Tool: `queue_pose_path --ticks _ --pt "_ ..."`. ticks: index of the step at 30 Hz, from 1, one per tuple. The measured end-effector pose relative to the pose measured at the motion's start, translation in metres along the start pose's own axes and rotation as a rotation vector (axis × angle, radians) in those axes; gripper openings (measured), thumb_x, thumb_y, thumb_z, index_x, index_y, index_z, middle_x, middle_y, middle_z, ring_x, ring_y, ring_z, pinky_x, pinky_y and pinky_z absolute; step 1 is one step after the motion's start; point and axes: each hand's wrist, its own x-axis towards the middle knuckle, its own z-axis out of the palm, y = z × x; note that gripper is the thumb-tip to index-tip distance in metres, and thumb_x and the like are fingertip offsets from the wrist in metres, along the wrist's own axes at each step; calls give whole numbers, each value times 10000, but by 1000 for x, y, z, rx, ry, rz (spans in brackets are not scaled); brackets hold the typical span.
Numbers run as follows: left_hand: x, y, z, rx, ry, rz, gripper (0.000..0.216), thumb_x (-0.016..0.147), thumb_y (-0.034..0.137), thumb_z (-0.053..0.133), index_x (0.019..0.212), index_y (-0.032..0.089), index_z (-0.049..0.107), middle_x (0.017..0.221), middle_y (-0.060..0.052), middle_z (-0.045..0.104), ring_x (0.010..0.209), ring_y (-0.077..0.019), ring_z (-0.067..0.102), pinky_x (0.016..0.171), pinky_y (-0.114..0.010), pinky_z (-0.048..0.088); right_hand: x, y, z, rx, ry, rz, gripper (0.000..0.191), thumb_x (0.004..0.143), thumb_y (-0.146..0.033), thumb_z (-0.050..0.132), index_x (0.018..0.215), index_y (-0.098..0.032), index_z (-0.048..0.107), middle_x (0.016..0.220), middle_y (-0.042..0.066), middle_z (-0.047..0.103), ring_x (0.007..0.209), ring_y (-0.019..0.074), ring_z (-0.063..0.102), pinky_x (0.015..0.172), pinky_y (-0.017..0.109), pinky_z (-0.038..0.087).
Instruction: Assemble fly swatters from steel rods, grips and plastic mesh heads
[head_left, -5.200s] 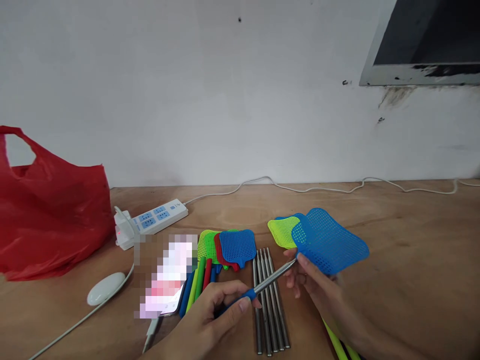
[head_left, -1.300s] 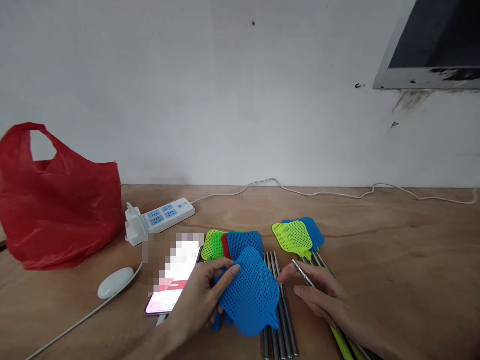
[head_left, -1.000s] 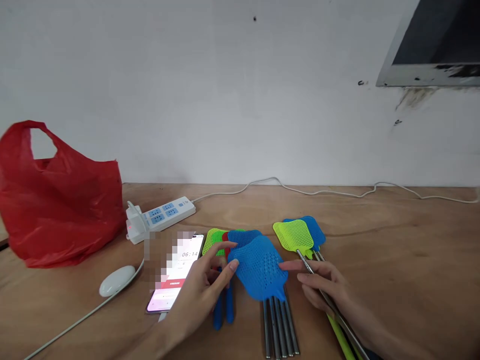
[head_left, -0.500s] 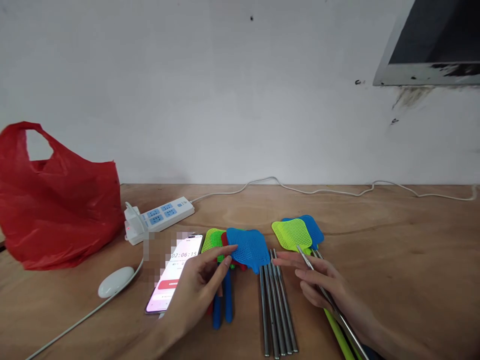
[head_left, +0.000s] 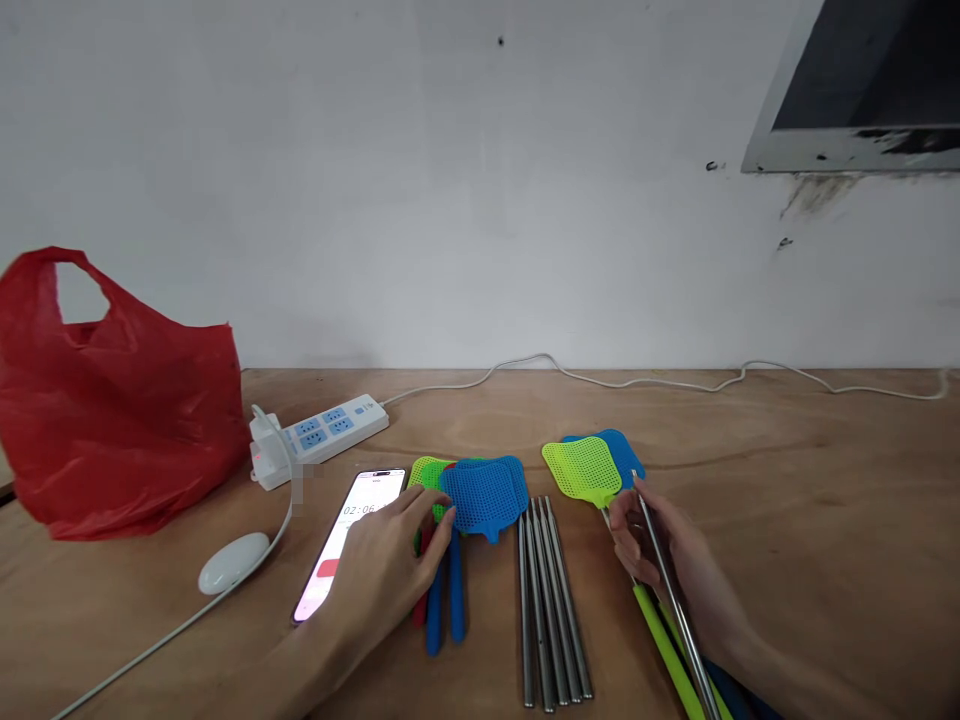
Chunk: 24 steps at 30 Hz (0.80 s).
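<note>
My left hand (head_left: 386, 568) lies over a pile of loose fly-swatter heads, its fingertips on the edge of the top blue mesh head (head_left: 484, 494); the fingers are stretched out. Blue and red handle sleeves (head_left: 448, 600) lie under that hand. My right hand (head_left: 660, 545) is closed around a thin metal rod (head_left: 671, 600), whose tip points up toward a yellow-green swatter head (head_left: 585, 469) with a blue one behind it. Several bare metal rods (head_left: 551, 600) lie side by side between my hands.
A lit phone (head_left: 349, 535) lies left of the pile. Further left are a white mouse-like device (head_left: 232, 562), a white power strip (head_left: 319, 435) with its cable along the wall, and a red plastic bag (head_left: 112, 400). A green handle (head_left: 667, 645) runs beside my right wrist.
Five seconds ago both hands held a blue swatter; the head came off its rod. My left hand laid the blue head on the pile; my right hand moved the rod right.
</note>
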Motion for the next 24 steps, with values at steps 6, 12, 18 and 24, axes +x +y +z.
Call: queue_pose_path --ticks 6,12,18,24 --pt "-6 7 1 10 -92 151 313 1005 338 423 859 224 674 642 -11 673 515 -176 606 524 -268 345 0 -1 1 64 -13 22 475 798 -627 645 653 -178 595 448 -94 317 387 52 189 399 228 158" --pt "-14 19 -4 -41 -147 242 327 1034 282 390 824 198 625 662 -18 665 544 -176 628 546 -276 352 -11 4 -2 -12 2 47 478 830 -638 620 693 -180 614 418 -77 369 379 61 252 388 210 182" --pt "-26 29 -9 -108 -237 217 337 1026 298 396 770 205 595 660 -11 646 516 -159 584 513 -270 315 -18 3 -9 -31 50 14 419 826 -607 658 769 -194 624 487 -44 519 392 81 370 354 191 271" --pt "-16 42 -14 -125 -295 224 348 1018 253 373 730 199 561 689 -6 646 557 -166 574 531 -286 290 -1 -10 3 -62 11 -33 439 770 -611 716 797 -183 623 577 -23 604 418 79 464 379 180 355"
